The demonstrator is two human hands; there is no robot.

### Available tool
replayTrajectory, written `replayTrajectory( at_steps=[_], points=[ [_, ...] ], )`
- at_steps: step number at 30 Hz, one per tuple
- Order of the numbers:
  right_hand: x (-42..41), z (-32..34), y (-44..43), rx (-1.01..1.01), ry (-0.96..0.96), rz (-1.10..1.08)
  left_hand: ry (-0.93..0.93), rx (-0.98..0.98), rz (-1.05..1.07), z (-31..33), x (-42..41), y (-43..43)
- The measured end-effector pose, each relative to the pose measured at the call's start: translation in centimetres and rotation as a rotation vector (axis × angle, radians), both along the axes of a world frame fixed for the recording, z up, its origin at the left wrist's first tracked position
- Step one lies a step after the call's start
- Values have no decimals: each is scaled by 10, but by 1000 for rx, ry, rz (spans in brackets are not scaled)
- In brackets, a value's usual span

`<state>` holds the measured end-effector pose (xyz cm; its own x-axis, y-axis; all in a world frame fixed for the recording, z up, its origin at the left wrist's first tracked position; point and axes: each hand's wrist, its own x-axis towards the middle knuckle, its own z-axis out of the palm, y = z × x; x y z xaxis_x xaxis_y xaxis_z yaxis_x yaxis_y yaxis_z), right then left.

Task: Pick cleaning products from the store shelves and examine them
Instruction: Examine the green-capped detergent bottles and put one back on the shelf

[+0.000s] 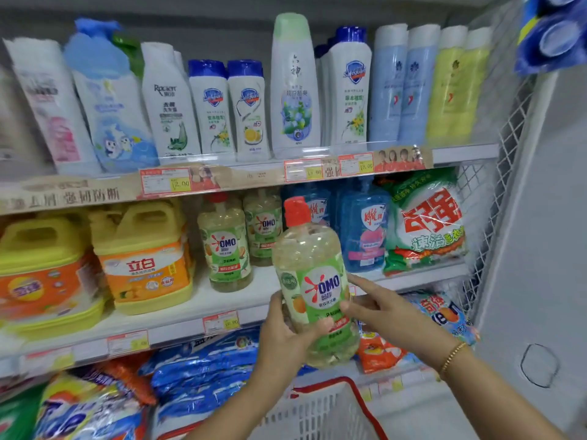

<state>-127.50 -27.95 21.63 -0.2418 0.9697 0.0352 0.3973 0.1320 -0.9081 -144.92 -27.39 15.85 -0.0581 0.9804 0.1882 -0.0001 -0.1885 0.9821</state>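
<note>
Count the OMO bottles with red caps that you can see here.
3. One is held in the left hand with the right hand touching it: held bottle. Two stand on the middle shelf: front one, rear one. More may be hidden behind.

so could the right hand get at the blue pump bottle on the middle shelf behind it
Probably yes: the right hand only rests its fingers on the held clear red-capped OMO bottle, and the blue pump bottle stands at the shelf front, unobstructed.

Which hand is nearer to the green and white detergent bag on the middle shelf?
Right. The right hand is on the held OMO bottle, below and left of the detergent bag. The left hand wraps the bottle's other side, farther left.
</note>
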Motion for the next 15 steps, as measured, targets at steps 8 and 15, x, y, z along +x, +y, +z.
replayTrajectory(
  at_steps=[8,15],
  points=[
    [-48,6,-40,288,165,8,235,333,42,51,-67,-36],
    [-86,9,-36,452,127,-26,-18,272,53,53,-95,-49]
  ],
)
